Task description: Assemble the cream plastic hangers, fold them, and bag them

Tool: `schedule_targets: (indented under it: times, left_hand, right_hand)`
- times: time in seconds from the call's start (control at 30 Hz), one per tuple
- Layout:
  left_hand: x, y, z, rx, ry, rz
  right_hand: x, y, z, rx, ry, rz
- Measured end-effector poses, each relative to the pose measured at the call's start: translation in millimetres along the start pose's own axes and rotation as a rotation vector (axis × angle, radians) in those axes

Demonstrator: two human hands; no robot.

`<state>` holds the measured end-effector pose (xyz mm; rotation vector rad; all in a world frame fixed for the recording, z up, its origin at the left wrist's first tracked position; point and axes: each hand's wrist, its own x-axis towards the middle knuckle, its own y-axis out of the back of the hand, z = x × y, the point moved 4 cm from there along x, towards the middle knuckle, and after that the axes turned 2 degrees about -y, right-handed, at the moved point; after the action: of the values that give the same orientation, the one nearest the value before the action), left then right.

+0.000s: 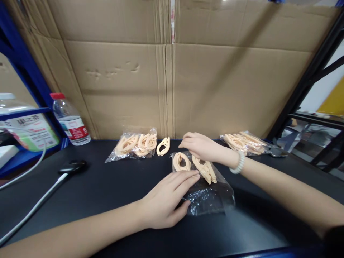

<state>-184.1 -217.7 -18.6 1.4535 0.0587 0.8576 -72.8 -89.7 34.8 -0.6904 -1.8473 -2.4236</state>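
Observation:
A clear plastic bag (205, 202) lies on the black table, holding beige plastic looped pieces (180, 162) that look like large clips or folded hangers. My left hand (172, 197) rests across the near left part of this bag, fingers stretched out over its contents and thumb apart. Above the bag's far edge is my right hand (200, 145), its fingers loosely bent and pointing left, with nothing visible in them. It wears a pale coiled band (238, 163) at the wrist. One loose beige looped piece (163, 146) lies beyond the bag, left of my right fingertips.
Filled bags of similar pieces lie at the back left (131, 145) and back right (244, 142). A cardboard wall (120, 89) stands behind the table. Left are a water bottle (72, 123), a black device (72, 166) and its white cable (34, 211).

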Motion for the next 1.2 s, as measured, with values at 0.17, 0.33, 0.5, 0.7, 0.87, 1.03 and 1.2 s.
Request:
schedule_targets:
  times: [0.17, 0.33, 0.5, 0.7, 0.87, 1.03, 1.2]
  left_hand:
    - [1, -0.2, 0, -0.011, 0.0, -0.001]
    - [1, -0.7, -1, -0.021, -0.013, 0.0]
    - [1, -1.5, -2, -0.017, -0.015, -0.009]
    - [0, -2.6, -2, 0.011, -0.002, -0.021]
    - [-1, -2.7, -2, 0.027, -0.004, -0.012]
    - [-2, -2.9, -2, 0.031, -0.009, -0.002]
    - [-2, -3.4, -3, 0.034, -0.011, 0.017]
  right_hand:
    - [57, -56, 29, 0.065, 0.054, -0.144]
    - [87, -89, 37, 0.121, 0.039, -0.207]
    - [69, -79, 55, 0.188, -0.011, -0.214]
    - [3, -25, 63, 0.262, -0.133, 0.002]
    - [-59, 45, 40, 0.198, -0.36, 0.432]
    - [-108, 103, -40, 0.05, -0.313, 0.601]
    - [-119, 108, -118, 0.053, -0.078, 0.39]
